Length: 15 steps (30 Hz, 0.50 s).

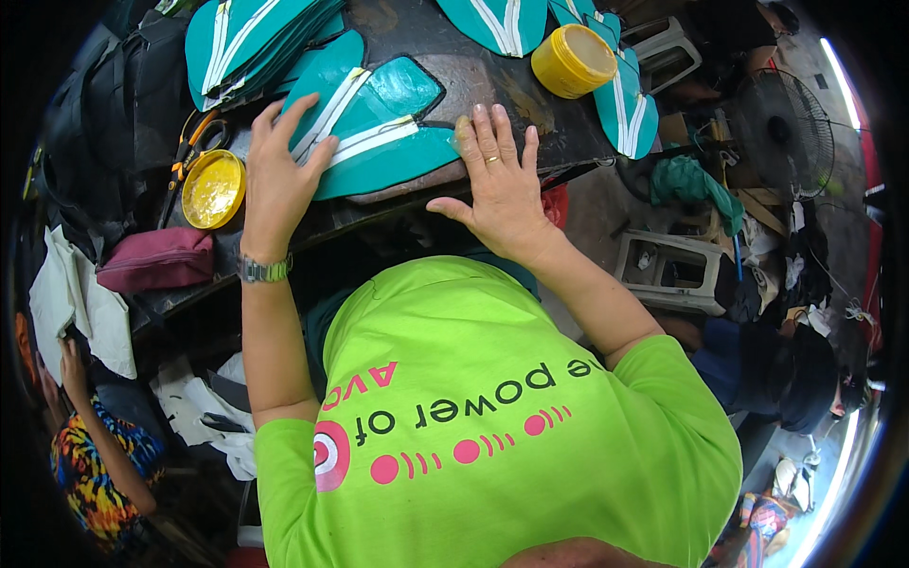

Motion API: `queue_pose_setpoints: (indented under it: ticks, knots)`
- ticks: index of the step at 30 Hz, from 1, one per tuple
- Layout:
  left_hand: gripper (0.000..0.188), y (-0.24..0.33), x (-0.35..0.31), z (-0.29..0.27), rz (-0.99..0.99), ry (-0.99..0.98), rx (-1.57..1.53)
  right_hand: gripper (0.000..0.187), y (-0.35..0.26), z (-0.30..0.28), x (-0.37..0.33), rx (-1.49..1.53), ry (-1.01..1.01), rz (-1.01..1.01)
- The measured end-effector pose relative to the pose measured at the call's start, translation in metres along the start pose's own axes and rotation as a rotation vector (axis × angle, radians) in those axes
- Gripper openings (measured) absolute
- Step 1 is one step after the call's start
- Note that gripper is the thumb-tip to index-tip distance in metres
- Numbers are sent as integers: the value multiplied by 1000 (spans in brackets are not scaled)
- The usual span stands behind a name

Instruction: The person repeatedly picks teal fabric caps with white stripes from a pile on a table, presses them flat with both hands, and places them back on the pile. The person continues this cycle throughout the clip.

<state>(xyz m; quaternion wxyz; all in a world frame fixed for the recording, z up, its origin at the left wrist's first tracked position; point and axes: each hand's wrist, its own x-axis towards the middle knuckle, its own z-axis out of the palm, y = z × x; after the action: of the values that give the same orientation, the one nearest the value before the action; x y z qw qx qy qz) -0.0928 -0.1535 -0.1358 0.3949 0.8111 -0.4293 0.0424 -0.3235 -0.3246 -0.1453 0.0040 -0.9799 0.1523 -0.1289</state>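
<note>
Resting between the spread left hand (281, 163) and flattened right hand (504, 192), a smooth, curved teal piece (379, 174) carries straight white strips (376, 140).

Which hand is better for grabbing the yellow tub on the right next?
Probably the right hand: it lies nearer the yellow tub. The left hand is farther off, spread over the teal piece.

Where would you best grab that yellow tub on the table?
I'd take the yellow tub around its side wall, below the rim, coming from the near side, where the right hand is. It stands upright and its round wall should suit a wrapping grip; teal pieces lie to its left and right.
</note>
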Motion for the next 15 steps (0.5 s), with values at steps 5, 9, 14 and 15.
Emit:
queue_pose_setpoints:
  ticks: [5, 9, 14, 15]
  knots:
    - [55, 11, -15, -10, -144, 19, -80, 109, -11, 0, 6, 9, -21, -66]
    - [51, 12, -17, -9, -82, 70, -97, 107, -18, 1, 13, 72, -60, -141]
    - [47, 7, -16, -14, -44, 37, -150, 93, -12, -5, 18, 219, -141, -219]
    - [46, 8, -14, -15, -28, 47, -185, 87, -6, -10, 20, 278, -183, -248]
